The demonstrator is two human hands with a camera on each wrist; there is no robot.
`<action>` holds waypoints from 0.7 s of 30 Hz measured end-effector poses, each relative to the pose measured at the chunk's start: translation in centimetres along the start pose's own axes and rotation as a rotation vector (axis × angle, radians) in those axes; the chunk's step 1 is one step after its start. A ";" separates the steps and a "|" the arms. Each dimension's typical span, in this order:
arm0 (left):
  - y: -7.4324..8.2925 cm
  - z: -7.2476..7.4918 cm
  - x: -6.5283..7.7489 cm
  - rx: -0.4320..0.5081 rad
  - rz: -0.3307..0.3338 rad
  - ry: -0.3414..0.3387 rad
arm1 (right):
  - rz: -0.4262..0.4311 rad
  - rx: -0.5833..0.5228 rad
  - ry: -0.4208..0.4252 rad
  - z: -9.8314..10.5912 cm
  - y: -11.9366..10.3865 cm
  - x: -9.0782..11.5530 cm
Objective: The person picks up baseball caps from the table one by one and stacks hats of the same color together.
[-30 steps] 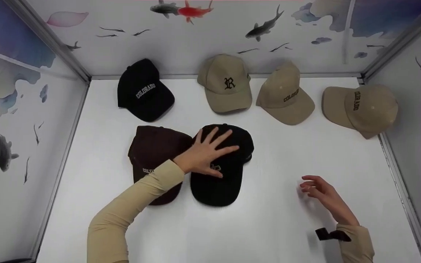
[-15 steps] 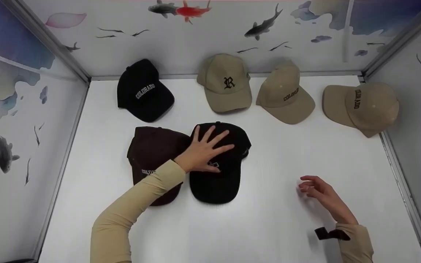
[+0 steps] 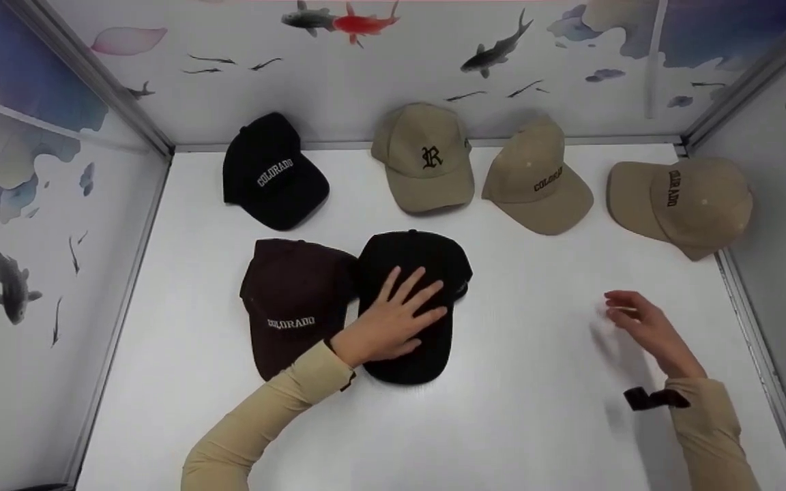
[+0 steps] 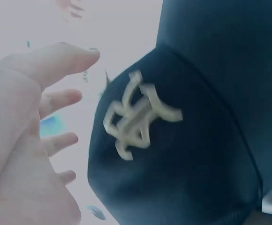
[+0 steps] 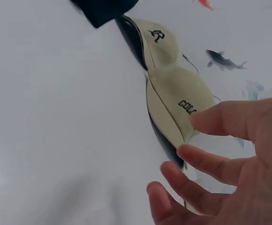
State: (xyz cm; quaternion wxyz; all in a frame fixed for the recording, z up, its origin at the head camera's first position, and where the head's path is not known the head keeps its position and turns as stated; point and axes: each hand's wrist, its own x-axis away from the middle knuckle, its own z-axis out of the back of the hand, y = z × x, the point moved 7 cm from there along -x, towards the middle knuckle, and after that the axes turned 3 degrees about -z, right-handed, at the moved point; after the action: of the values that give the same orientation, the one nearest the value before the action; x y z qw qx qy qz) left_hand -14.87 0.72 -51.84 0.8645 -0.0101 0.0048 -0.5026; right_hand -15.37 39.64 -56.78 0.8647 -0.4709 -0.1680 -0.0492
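Observation:
My left hand (image 3: 393,320) is over the black cap (image 3: 413,252) in the middle of the table, fingers spread. In the left wrist view its thumb and fingers stand beside the cap's pale embroidered letter (image 4: 138,115), with a gap between. A dark maroon cap (image 3: 297,283) reading COLORADO sits against the black cap's left side, partly behind my left sleeve. My right hand (image 3: 656,334) hovers over the table at the right, fingers loosely bent and holding nothing. Its view shows the tan COLORADO cap (image 5: 178,96) beyond the fingertips.
Along the back wall stand a black COLORADO cap (image 3: 273,170), a tan cap with a dark letter R (image 3: 427,160) and a tan COLORADO cap (image 3: 536,177). Another tan cap (image 3: 683,204) lies turned sideways near the right wall. Walls painted with fish enclose the white table (image 3: 516,409).
My left hand has drawn back from the black cap's crown toward its brim, uncovering the maroon cap's lettering. My right hand has moved right and slightly farther away. The caps stay about where they were.

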 end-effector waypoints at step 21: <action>4.8 -4.1 1.2 0.037 -0.066 -0.122 | -0.262 0.125 0.480 17.4 3.1 -6.9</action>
State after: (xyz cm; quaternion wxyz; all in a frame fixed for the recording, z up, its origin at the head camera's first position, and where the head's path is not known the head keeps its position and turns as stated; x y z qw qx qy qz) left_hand -10.21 1.98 -56.06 0.8461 -0.0252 -0.0576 -0.5293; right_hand -25.32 55.31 -52.82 0.8934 -0.3657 -0.0204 -0.2600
